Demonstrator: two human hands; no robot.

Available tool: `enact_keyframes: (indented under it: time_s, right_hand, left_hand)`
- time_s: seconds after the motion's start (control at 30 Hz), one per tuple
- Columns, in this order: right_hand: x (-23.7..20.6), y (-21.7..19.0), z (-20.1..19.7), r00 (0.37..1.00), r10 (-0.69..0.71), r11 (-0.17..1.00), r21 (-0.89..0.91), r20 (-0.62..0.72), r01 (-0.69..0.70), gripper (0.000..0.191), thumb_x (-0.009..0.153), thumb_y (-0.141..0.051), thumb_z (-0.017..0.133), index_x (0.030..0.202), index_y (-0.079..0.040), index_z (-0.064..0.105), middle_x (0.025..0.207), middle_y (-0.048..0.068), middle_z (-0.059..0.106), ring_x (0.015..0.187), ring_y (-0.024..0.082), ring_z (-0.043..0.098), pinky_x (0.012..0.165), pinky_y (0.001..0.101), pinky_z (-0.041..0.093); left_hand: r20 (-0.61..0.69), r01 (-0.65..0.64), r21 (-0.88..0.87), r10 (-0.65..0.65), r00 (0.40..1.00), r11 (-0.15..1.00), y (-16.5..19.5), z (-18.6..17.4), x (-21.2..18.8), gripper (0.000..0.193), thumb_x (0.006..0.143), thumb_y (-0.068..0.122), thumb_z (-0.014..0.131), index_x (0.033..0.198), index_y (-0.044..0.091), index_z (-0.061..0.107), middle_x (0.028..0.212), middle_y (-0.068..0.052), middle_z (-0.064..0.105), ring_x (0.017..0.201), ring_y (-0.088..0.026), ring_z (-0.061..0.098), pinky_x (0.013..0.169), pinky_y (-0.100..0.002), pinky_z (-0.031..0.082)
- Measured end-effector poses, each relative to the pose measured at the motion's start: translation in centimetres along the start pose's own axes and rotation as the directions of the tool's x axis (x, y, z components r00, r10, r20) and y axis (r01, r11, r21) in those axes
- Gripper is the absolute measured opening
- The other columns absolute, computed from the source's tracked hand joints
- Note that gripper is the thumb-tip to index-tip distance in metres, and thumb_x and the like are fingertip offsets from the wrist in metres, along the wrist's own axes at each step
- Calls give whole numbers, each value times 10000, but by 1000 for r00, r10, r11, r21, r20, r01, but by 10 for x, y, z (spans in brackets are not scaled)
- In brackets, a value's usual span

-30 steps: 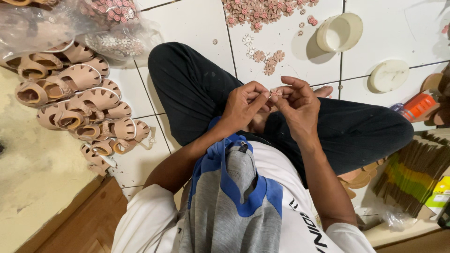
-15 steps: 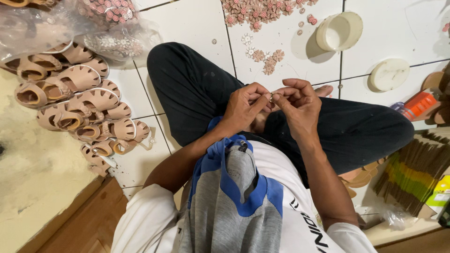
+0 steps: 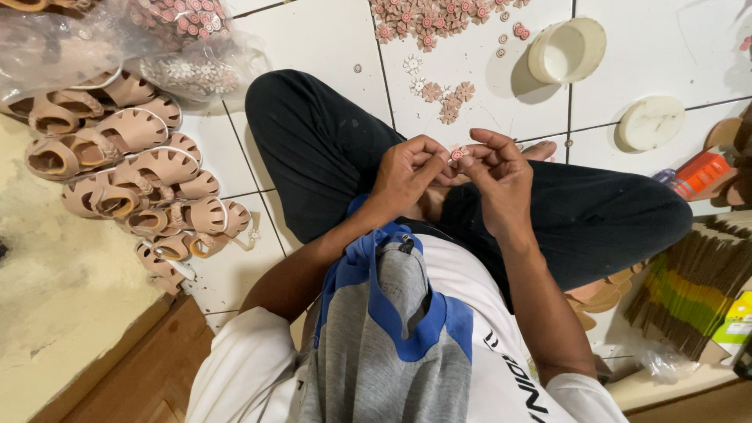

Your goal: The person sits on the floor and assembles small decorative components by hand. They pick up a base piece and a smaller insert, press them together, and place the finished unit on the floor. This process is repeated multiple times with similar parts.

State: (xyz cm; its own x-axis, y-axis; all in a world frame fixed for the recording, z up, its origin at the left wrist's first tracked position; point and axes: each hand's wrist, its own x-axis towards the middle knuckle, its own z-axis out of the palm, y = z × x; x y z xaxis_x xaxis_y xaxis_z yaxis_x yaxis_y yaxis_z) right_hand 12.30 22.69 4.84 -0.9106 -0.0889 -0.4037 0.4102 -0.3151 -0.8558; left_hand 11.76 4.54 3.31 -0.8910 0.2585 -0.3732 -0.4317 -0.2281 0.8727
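White tiled floor (image 3: 313, 47), person seated cross-legged. Mid-frame, left hand (image 3: 403, 174) and right hand (image 3: 497, 176) meet, fingers pinching small pink flower ornament (image 3: 456, 154). Assembly step seemingly underway; next calls for fine fingertip alignment. Sandals (image 3: 133, 176) piled left.

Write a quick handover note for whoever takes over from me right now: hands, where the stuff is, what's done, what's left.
Left hand and right hand pinch one small pink flower piece between their fingertips, above the lap.
Loose pink flower pieces lie on the white tile floor ahead, beside a white cup and a white lid.
Pink sandals are piled at the left.
Done and left: cannot tell how many sandals are finished.
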Motion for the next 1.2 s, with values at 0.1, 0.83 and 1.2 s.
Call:
enact_keyframes:
  time_s: [0.1,0.83,1.2]
  right_hand:
    - [-1,1,1,1000,-7,999,-35,-8,6,393,980,41,715,1345,44,572,1077,90,703,976,135,696,887,276,591]
    - [-8,-4,2,999,-50,997,-53,-11,50,352,1007,53,660,1343,46,553,1036,95,695,955,136,689,867,276,592]
    - [-12,-3,6,998,-66,994,-93,-10,65,320,1023,24,667,1330,48,581,1055,86,676,972,120,667,870,265,582]
  left_hand:
    - [-23,6,90,-4,1000,996,8,5,-4,154,1031,109,611,1041,-38,657,896,-140,775,823,-144,762,723,-262,630]
    - [23,-16,79,14,1000,997,9,6,-7,197,1020,160,643,1063,-32,628,894,-141,764,840,-140,753,755,-248,615]
    - [-13,-25,238,29,1000,971,6,6,-6,198,1000,167,671,968,-24,633,801,-116,758,752,-123,754,663,-239,599]
